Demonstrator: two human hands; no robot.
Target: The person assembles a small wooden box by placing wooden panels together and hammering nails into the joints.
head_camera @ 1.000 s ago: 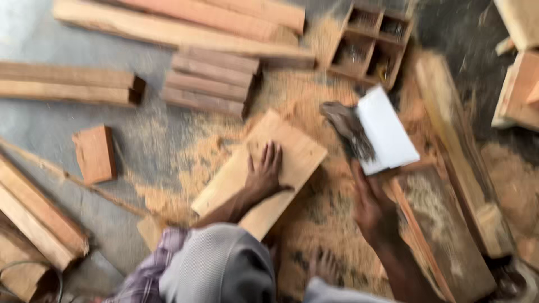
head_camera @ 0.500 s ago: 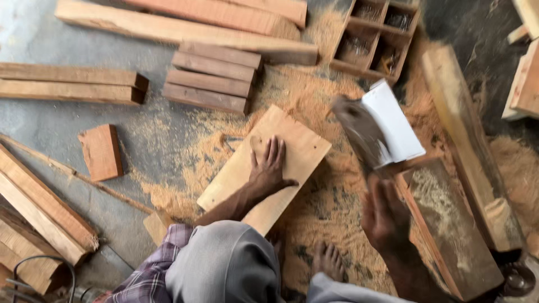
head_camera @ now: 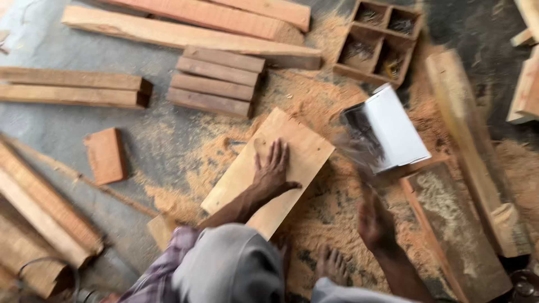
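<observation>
Wooden offcuts lie at the left of the frame: long pale planks (head_camera: 67, 94) and a small reddish block (head_camera: 105, 156) on the grey concrete floor (head_camera: 50, 45). At centre my left hand (head_camera: 273, 171) lies flat, fingers spread, on a pale rectangular plywood board (head_camera: 292, 151), likely pinning it on the sawdust (head_camera: 314, 106). Right of it my right hand (head_camera: 375, 221) is blurred; whether its fingers are closed I cannot tell. Just above it sits an open white cardboard box (head_camera: 393, 132), with a compartmented wooden tray (head_camera: 382, 39) in the upper right.
</observation>
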